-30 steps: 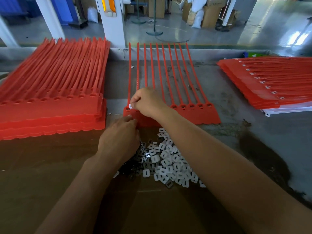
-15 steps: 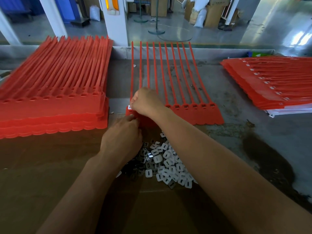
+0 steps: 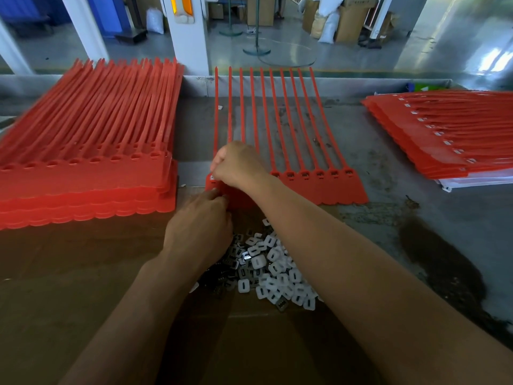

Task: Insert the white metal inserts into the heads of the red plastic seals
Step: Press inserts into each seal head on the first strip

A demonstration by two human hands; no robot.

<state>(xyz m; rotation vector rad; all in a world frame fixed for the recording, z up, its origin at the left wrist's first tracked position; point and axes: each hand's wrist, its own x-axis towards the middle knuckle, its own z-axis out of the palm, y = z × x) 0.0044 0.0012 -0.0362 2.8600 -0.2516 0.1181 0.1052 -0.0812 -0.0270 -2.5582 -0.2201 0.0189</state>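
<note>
Inserts heaped on cardboard, right hand pinching insert at seal strip

My right hand hides the leftmost heads of the seal strip; my left hand curls over its own fingertips, so I cannot tell either grip.

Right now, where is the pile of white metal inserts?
Head view: the pile of white metal inserts lies on brown cardboard, right of the left hand, nearer than the red plastic seal strip.

White pillars stand on a glossy grey floor.
</note>
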